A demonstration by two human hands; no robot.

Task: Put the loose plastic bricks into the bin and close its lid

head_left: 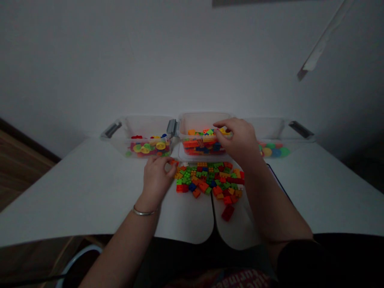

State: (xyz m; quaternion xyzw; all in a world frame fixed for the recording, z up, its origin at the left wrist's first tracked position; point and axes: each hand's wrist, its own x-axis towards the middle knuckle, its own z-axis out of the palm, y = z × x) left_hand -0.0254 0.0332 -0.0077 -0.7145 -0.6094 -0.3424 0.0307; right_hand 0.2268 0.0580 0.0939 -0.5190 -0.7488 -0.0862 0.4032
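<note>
My left hand (156, 175) is at the left edge of a spread of colourful toy building bricks (207, 176) on the white table. Its thumb and fingertips are closed around a small orange brick (174, 162). Above the right side of the middle clear plastic bin (207, 115) is my right hand (240, 139), thumb and index finger apart, with nothing visible between them. Toy bricks (198, 144) in orange, red, yellow, green and blue partly fill that bin. A dark red brick (228, 212) lies apart from the spread, nearer my body.
A left clear bin (147, 120) holds red, yellow and green pieces. The right clear bin (270, 124), partly behind my right arm, contains round coloured pieces (273, 150). A dark-edged flat object (279, 182) lies beside my right forearm. A seam runs through the table (189, 224).
</note>
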